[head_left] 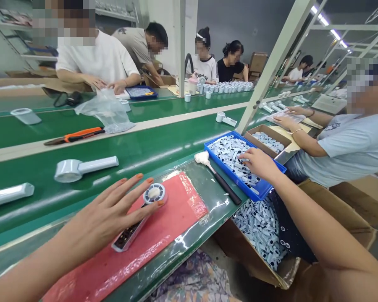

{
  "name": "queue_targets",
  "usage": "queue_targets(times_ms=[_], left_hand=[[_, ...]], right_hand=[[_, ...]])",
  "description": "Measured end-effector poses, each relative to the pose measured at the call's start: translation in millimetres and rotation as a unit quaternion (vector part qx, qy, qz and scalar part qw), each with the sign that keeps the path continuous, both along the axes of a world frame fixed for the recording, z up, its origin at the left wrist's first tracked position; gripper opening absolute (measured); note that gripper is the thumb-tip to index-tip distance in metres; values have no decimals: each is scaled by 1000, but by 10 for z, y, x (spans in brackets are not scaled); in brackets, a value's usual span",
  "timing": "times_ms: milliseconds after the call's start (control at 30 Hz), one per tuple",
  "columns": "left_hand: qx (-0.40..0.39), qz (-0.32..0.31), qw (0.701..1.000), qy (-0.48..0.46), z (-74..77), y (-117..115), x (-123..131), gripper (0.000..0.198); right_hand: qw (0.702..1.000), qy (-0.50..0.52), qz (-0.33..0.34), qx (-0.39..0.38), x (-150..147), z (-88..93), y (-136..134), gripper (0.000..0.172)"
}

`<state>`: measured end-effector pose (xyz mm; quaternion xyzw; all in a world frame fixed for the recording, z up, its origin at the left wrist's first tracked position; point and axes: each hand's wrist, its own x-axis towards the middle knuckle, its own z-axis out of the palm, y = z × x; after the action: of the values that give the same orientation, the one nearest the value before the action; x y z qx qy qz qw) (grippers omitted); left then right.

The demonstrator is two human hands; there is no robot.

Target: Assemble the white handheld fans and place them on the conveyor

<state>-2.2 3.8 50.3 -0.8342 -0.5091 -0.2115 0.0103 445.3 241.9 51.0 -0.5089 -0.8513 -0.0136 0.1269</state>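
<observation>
The white handheld unit (129, 235) lies on the red mat (182, 201), my left grip (103, 214) wide beside it, my right grip (258, 163) open over parts (227, 155) in the blue tray (229, 175).

green conveyor bench (28, 167) | red mat (113, 268) | blue tray (220, 137) | white handled housing (85, 167) | orange-handled tool (82, 135)

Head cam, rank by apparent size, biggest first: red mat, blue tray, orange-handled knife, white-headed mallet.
1. Red mat, though it's closest to the camera, which may inflate it.
2. Blue tray.
3. Orange-handled knife and white-headed mallet: they look similar in length, so I can't rank them.
</observation>
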Motion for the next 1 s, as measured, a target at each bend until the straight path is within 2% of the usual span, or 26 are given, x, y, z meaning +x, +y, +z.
queue_targets(times_ms=[100,200,267,333,400,500,567,633,700,800,900,1000], left_hand=[[7,-127,981,144,115,408,82,54],[0,-165,965,203,176,579,173,26],[0,-170,961,217,215,563,194,22],[-3,-145,961,235,259,488,157,28],[-14,-88,960,264,311,374,67,32],[-57,13,958,281,391,138,-93,20],[-120,76,953,267,415,-41,-164,17],[-183,130,943,246,390,-205,-198,23],[-204,158,945,203,310,-329,-215,28],[-177,118,974,80,127,-415,-245,35],[-150,66,986,-16,-36,-428,-238,25],[-122,99,987,-47,-128,-446,-141,19]], right_hand=[[1000,-7,-7,11,-47,-157,38,29],[999,8,-14,28,-52,-210,124,18],[999,21,-9,38,-51,-217,157,12],[998,35,-3,50,-54,-215,166,12],[995,60,-13,76,-81,-196,137,22],[988,134,-39,60,-227,-132,-32,29],[983,175,-31,35,-418,-96,-219,27],[979,200,28,17,-677,-91,-431,27],[968,224,113,-13,-982,-118,-656,27],[936,270,206,-90,-1475,-176,-1027,28],[906,291,263,-163,-1924,-216,-1413,18],[894,278,312,-164,-2243,-244,-1706,14]])
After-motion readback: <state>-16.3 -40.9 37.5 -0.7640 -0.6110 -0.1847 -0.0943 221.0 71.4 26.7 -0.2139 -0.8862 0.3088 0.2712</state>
